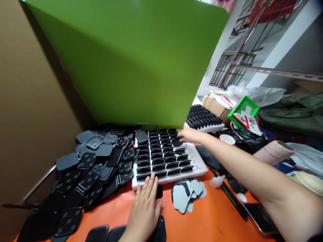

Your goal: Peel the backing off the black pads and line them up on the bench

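A white foam tray (199, 169) stands on the orange tabletop, with rows of thin black pieces (158, 161) upright in it. My right hand (188, 135) reaches to the tray's far right part, fingers closed on a flat black piece (178, 143) with a rounded outline. Flat and palm down, my left hand (145, 205) lies by the tray's front edge with its fingers stretched out, holding nothing. Under and beside it are black rounded-square pieces (97, 233). To the tray's left spreads a heap of black and grey rounded-square pieces (103, 151), some with dotted faces.
Grey flat cut-outs (180, 198) lie right of my left hand. A second filled tray (214, 127) stands behind. At right are a phone (261, 216), a pink cylinder (274, 152), a white cup (227, 139) and a green box (243, 109). A green panel (131, 60) rises behind.
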`<state>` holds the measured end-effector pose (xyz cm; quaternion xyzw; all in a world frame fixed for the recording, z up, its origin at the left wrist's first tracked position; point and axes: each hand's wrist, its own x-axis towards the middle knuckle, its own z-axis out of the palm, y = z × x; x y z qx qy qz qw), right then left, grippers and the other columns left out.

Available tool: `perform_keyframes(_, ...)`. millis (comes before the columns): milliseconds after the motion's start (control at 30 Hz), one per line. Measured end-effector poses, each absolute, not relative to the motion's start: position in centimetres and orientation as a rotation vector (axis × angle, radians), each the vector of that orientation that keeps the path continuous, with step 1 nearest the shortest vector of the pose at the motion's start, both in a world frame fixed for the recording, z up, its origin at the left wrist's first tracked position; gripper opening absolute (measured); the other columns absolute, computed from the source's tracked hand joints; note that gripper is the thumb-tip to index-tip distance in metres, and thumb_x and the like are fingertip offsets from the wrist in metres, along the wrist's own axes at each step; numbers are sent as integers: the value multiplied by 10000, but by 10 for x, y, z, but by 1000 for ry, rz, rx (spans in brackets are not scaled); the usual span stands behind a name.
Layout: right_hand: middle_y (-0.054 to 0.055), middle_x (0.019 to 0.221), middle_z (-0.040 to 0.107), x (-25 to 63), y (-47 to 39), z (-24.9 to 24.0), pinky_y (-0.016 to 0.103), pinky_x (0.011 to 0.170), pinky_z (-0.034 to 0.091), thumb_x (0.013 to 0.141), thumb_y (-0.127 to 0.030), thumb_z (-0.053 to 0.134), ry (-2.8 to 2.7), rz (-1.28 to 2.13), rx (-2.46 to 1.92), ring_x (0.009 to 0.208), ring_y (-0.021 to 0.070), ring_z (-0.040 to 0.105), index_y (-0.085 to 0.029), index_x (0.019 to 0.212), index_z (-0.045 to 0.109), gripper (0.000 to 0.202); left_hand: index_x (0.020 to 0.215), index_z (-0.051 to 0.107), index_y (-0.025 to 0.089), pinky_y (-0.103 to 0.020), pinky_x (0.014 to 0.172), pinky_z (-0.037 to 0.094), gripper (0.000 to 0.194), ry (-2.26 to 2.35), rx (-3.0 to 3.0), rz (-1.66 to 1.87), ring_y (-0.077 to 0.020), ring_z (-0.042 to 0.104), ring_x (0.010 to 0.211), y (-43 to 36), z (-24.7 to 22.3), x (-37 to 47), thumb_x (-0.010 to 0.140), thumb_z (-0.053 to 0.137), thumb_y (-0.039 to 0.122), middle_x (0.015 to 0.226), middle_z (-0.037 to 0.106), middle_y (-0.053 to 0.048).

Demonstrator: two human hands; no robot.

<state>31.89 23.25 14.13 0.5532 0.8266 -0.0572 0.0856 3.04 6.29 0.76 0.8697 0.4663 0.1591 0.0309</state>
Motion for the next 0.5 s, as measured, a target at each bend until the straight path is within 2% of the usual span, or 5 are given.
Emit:
perform_keyframes(333, 33, 666, 627, 317, 239, 124, 276, 640, 377, 765, -234, 566, 2423, -247, 1592, 647, 174, 565, -180, 743, 655, 106, 1405, 15, 227, -471, 1010, 293, 673, 1432, 2693, 437, -250, 236, 1307, 65, 6, 29, 838, 377, 216, 1450, 196, -30)
perform_keyframes(500, 26, 790, 620, 309, 237, 110, 310, 702, 441, 832, -321, 535, 2356, -334, 1612, 715, 143, 571, -140, 820, 608, 196, 1405, 53, 228, -476, 1014, 281, 656, 1423, 2663, 475, -262, 249, 1300, 67, 7, 31, 839, 385, 216, 1442, 225, -46)
